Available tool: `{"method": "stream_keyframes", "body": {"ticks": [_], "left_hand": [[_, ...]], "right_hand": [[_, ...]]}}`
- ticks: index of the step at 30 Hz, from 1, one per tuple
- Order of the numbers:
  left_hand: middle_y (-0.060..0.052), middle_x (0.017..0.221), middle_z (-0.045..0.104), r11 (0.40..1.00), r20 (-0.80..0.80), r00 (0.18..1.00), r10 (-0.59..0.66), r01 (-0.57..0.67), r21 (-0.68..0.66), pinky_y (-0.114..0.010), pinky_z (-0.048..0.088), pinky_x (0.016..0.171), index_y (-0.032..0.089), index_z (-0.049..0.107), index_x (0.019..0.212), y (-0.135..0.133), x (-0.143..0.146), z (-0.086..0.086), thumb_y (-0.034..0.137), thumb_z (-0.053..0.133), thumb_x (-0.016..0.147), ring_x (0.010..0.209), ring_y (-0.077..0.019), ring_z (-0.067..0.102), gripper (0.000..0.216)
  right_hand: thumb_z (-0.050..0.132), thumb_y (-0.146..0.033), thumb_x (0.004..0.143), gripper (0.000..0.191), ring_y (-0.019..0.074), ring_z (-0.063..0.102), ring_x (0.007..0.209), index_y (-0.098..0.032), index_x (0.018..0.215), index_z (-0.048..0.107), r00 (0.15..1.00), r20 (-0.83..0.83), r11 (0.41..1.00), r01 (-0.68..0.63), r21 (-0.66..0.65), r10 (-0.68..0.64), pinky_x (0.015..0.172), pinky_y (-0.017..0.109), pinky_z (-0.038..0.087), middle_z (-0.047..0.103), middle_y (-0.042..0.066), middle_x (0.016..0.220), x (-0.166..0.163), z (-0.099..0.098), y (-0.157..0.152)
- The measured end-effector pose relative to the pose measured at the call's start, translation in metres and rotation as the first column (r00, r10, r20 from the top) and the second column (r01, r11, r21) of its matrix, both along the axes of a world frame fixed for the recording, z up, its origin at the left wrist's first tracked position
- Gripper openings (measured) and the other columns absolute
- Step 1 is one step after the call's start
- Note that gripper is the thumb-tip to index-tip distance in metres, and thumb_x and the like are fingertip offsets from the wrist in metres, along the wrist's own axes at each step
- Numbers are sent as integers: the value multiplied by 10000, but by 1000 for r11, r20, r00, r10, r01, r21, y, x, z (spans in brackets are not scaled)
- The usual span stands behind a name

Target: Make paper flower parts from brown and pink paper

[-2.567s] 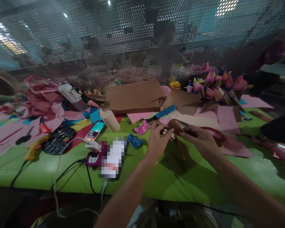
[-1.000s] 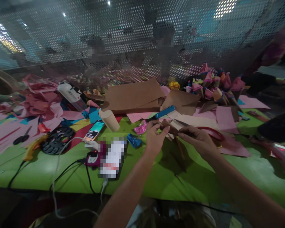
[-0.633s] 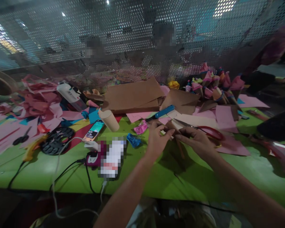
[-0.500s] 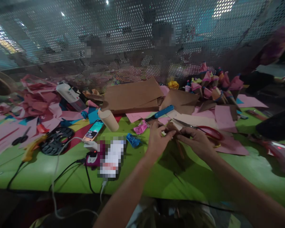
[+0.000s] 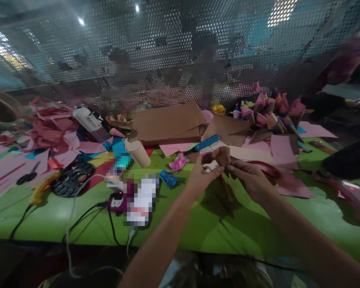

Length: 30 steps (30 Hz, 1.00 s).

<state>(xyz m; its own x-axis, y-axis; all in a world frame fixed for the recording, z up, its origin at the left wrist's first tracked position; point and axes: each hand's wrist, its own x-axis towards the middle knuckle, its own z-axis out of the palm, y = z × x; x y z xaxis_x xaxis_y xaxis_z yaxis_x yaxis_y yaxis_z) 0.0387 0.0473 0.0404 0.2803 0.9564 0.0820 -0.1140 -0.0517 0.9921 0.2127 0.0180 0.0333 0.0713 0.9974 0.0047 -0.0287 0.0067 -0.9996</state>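
Observation:
A small piece of brown paper (image 5: 221, 156) is held up between both hands above the green table (image 5: 246, 228). My left hand (image 5: 201, 176) pinches its lower left edge, fingers closed. On the right side, my right hand (image 5: 249, 178) grips the same piece with closed fingers. The paper looks curled, partly rolled. A thin brown strip or stick (image 5: 226, 188) lies on the table just under the hands.
Red-handled scissors (image 5: 265, 168) and a blue-handled cutter (image 5: 204, 144) lie just beyond the hands. Brown cardboard sheets (image 5: 168, 122), pink paper and finished paper cones (image 5: 270, 114) fill the back. A paper cup (image 5: 138, 153), glue gun (image 5: 45, 186), phone and cables sit left. A perforated screen stands behind.
Both hands have lifted the brown paper a little and curled it more upright. The view shifted slightly; the rest of the table is unchanged.

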Motion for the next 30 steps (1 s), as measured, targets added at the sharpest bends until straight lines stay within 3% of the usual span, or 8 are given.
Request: {"method": "stream_keyframes", "body": {"ticks": [4,9,12,14,17,22,27,30], "left_hand": [[-100,1189,725,915,250,928,-276,333,-225,-375,474,986,203,699,1252,-4,1,2,413,918,651,1112,-248,638,674],[-84,1138,745,900,379,892,-246,355,-252,-402,484,1007,228,727,1233,-6,-1,5,386,989,515,1086,-244,658,780],[-84,1085,741,929,309,918,-248,316,-192,-405,477,996,187,753,1086,-3,-2,1,411,985,513,1022,-227,664,657],[-81,1079,736,959,216,952,-218,249,-131,-397,467,992,179,740,1036,-1,-3,-2,395,967,558,1016,-219,660,571],[-82,1082,732,981,83,981,-176,181,-63,-387,473,965,182,707,1057,2,-3,-5,314,929,628,1021,-220,659,501],[-63,987,719,981,-65,979,-191,193,21,-349,509,877,175,675,1018,4,-3,-4,213,862,685,945,-204,654,383],[-58,1022,719,970,-174,961,-213,230,82,-354,510,893,184,674,1090,5,-6,-1,227,826,730,946,-210,654,393],[-81,1139,712,960,-194,953,-233,257,112,-383,482,993,182,679,1146,6,-9,-1,180,773,762,1078,-244,643,395]], "right_hand": [[902,-560,585,396,160,590,669,-249,769,739,977,-179,983,-141,-119,119,625,294,482,689,6,745,-3,3,-3],[911,-591,558,447,161,612,687,-235,770,745,965,-179,968,-215,-132,190,639,297,505,714,21,771,-4,5,-5],[872,-647,590,477,184,632,723,-231,782,737,991,-25,990,-133,-47,132,665,319,522,719,31,778,-2,4,-3],[849,-616,655,422,199,646,760,-241,806,729,994,106,996,9,86,-18,693,331,532,713,29,795,2,4,-4],[773,-429,815,209,194,646,802,-272,946,732,928,270,919,147,366,-256,719,333,534,706,35,918,8,12,-9],[641,-214,871,204,199,681,837,-289,1027,749,818,530,829,-127,544,-223,694,311,548,688,46,958,9,26,-15],[605,-197,850,153,209,687,720,-240,899,743,680,710,833,-278,478,-180,635,304,522,721,46,807,10,23,-11],[579,-181,858,192,221,718,778,-231,923,753,678,729,858,-320,402,-89,683,304,536,764,48,860,11,19,-10]]}}
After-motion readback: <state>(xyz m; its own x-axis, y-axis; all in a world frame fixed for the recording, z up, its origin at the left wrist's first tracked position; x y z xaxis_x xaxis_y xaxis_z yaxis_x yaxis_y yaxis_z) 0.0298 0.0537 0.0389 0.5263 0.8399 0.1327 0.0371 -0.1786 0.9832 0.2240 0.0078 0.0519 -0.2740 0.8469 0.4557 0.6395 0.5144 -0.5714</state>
